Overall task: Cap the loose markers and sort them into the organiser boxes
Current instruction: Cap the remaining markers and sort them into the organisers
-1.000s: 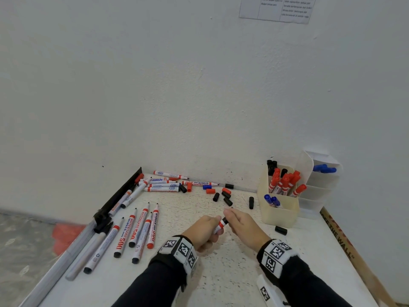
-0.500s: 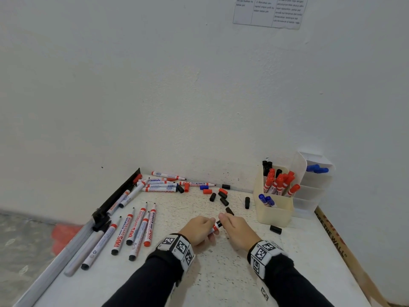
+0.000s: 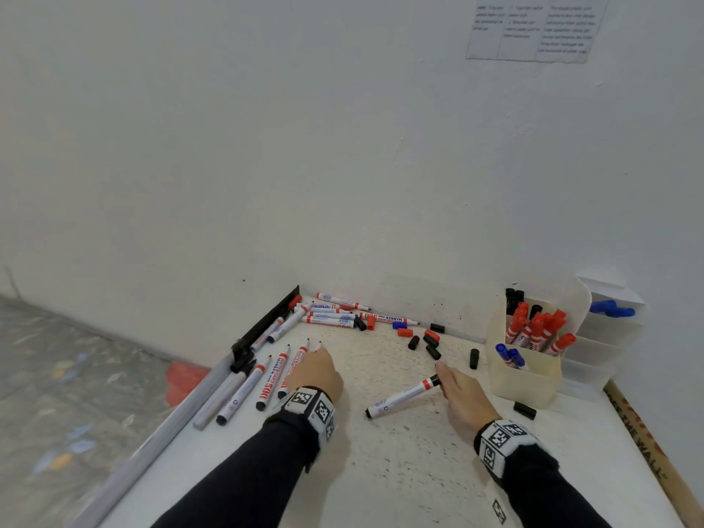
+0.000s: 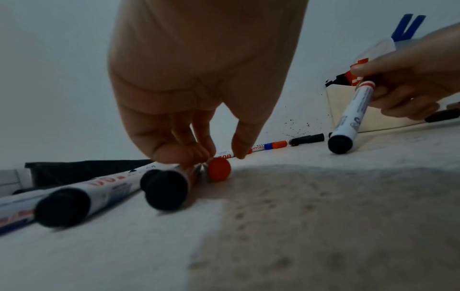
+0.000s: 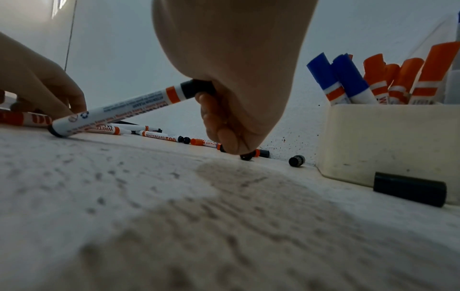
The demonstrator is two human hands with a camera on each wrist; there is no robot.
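My right hand grips a black-capped whiteboard marker by its capped end. The marker's tail rests on the table. In the right wrist view the same right hand curls its fingertips down onto a loose black cap. My left hand reaches over a row of uncapped markers. In the left wrist view, the left hand pinches the rightmost one, a marker with a red end. A cream organiser box at the right holds red and blue capped markers.
Loose black caps, a red cap and a blue cap lie near the back wall. More markers are piled in the corner. A white tiered organiser stands behind the cream box. A black cap lies before it.
The hands have parted. My left hand let go of the black marker and moved left onto the row. My right hand kept the capped marker, whose tail dropped onto the table.
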